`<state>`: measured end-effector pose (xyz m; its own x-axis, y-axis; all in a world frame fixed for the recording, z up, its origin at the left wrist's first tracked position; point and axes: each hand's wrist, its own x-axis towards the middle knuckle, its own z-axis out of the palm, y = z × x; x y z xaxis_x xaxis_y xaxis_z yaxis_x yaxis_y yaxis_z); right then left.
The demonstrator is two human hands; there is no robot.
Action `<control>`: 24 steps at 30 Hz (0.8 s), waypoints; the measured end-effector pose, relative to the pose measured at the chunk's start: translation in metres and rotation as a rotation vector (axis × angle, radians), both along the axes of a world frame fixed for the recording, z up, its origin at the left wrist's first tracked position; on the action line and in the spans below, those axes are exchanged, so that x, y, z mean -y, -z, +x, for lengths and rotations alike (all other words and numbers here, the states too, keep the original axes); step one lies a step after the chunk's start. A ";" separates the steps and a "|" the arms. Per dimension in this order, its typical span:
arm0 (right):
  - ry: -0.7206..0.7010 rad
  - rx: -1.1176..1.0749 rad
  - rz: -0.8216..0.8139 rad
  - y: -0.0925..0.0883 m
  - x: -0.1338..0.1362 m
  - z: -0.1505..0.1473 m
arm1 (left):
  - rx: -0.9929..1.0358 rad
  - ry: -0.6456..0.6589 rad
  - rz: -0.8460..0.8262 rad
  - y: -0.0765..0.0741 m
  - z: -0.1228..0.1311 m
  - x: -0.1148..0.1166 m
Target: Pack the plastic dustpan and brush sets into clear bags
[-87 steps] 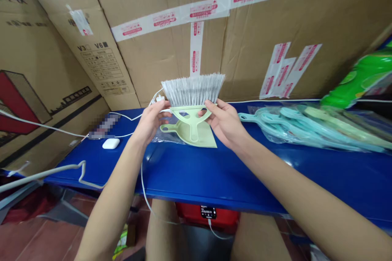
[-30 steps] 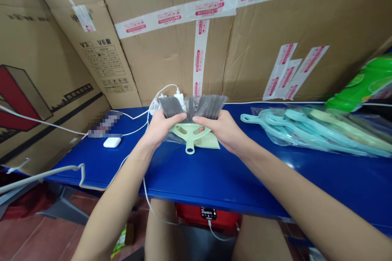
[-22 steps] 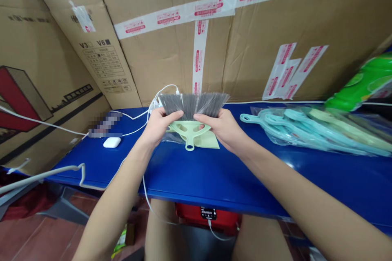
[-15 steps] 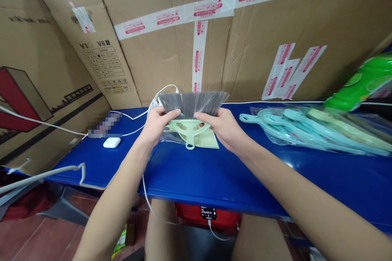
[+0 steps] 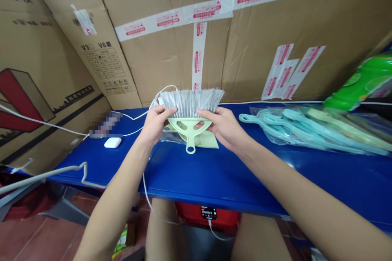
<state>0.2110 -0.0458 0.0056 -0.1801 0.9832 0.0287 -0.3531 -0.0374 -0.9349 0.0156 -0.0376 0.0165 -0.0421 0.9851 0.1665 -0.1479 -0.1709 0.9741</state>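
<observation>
A small hand broom [image 5: 191, 126] with a pale green handle and grey bristles is held up in front of me, bristles pointing away and handle toward me. My left hand [image 5: 157, 124] pinches its left end, thumb lying on the bristles. At the opposite end my right hand [image 5: 225, 126] grips it the same way; the fingers of both hands are partly hidden behind it. Beneath the broom, on the blue table, lies a pale green dustpan [image 5: 208, 140], partly covered by the broom and my hands.
Bagged light blue and green plastic brooms or dustpans [image 5: 294, 124] lie at right, beside a green bottle [image 5: 358, 83]. A white earbud case [image 5: 112, 142] and white cables are at left. Cardboard boxes [image 5: 165, 61] wall the back of the blue table [image 5: 245, 183].
The broom has tilted in my hands: its bristles now look lighter and its handle reaches slightly lower toward me. Both hands keep their hold in nearly the same place.
</observation>
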 end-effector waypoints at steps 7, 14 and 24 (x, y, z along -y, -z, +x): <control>0.023 -0.059 0.017 0.000 -0.003 0.001 | 0.000 -0.052 0.001 0.000 -0.001 -0.003; -0.048 -0.027 -0.057 0.004 -0.007 0.003 | 0.043 -0.074 0.005 -0.002 -0.005 -0.004; -0.005 -0.079 -0.068 0.000 -0.005 0.002 | 0.095 -0.106 -0.003 -0.004 -0.005 -0.005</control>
